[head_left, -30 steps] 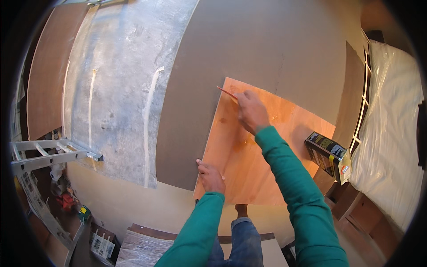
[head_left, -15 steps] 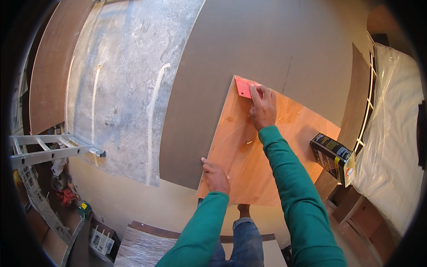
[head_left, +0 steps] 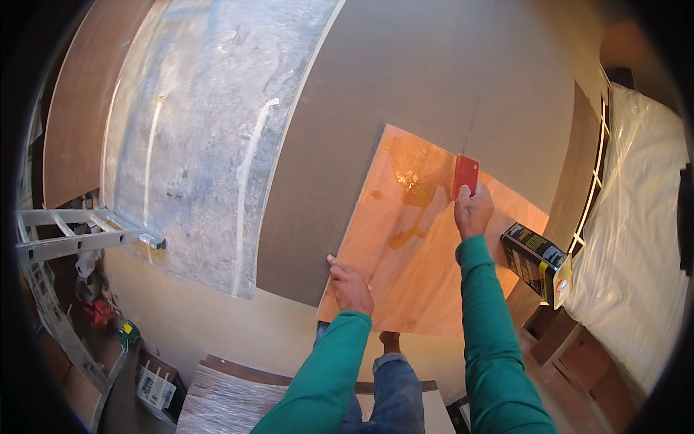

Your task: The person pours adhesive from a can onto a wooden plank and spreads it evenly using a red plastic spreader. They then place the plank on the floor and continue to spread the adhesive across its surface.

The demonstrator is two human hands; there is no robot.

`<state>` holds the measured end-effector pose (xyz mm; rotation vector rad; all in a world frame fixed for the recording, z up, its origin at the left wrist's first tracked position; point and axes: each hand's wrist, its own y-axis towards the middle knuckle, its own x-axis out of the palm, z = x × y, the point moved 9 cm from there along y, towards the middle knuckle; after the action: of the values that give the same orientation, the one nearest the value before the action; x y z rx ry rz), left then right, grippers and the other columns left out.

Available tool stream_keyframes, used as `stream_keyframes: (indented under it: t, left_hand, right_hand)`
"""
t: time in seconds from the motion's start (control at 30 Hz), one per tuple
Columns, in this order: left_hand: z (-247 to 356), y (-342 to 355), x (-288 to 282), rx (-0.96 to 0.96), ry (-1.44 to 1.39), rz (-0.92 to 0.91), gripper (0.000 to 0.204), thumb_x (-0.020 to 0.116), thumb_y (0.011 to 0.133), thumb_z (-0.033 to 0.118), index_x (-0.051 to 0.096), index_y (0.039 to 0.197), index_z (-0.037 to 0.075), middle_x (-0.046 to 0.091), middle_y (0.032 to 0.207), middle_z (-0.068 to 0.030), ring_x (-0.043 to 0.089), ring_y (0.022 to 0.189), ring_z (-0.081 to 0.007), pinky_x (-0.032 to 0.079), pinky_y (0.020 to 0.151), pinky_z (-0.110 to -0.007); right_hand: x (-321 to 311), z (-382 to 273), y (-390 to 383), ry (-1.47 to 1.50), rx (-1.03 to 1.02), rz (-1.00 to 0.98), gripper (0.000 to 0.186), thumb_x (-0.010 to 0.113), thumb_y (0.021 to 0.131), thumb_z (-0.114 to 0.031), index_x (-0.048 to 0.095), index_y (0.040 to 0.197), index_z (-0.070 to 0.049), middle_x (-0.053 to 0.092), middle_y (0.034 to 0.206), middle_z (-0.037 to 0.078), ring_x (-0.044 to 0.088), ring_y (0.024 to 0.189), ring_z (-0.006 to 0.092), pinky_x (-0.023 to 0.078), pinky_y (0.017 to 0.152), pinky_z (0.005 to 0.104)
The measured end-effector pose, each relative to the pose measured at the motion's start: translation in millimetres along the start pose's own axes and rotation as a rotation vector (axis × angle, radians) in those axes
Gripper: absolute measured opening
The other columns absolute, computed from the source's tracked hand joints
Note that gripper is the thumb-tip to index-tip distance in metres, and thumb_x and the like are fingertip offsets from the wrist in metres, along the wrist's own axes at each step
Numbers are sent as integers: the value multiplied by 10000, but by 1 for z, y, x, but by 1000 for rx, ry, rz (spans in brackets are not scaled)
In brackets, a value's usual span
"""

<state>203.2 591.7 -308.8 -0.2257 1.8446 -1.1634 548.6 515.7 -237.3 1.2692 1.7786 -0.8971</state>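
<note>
A plywood panel [head_left: 426, 286] lies on a larger grey-brown sheet [head_left: 325, 166], with glossy amber liquid [head_left: 409, 182] spread in a patch on its upper part. My right hand [head_left: 473, 210] grips a flat red spreader [head_left: 466, 168], held at the panel's upper edge just right of that patch. My left hand [head_left: 349, 288] holds the panel by its left edge, fingers curled there. A black rectangular metal can [head_left: 528, 257] with a yellow band rests at the panel's right side, near my right forearm.
A mottled silvery sheet [head_left: 195, 145] and a brown board [head_left: 79, 123] lie leftward. An aluminium ladder [head_left: 87, 242] is at lower left among clutter. A plastic-covered mattress [head_left: 625, 217] is at right. My leg [head_left: 390, 390] shows below the panel, beside a wrapped stack [head_left: 224, 398].
My right hand has carried the spreader rightward from the panel's upper-left corner, exposing the amber patch. My left hand remains on the left edge.
</note>
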Motion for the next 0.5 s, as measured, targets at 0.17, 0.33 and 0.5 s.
stream_keyframes:
  t: [0.17,0.33,0.5]
  left_hand:
    - [1,-1,6,27,130,54,1101,797,826,497,291,1496,-215,416,1567,-256,525,1023,-161,515,812,-204]
    - [-4,-1,0,-2,-71,-79,974,753,879,386,296,1498,-211,467,1510,-254,532,1009,-166,518,802,-205]
    - [-7,0,14,-44,-124,189,1223,924,701,304,180,1522,-213,504,1193,-183,642,1015,-244,560,862,-268]
  right_hand:
    - [34,-21,16,104,-24,-18,244,516,889,-181,646,970,9,647,909,242,630,865,439,509,799,492]
    - [64,-94,30,98,-273,-61,250,505,885,-186,630,986,5,641,929,257,614,879,468,507,794,506]
    - [82,-123,47,108,-342,-248,207,535,872,-165,596,967,9,629,960,264,601,895,472,499,800,517]
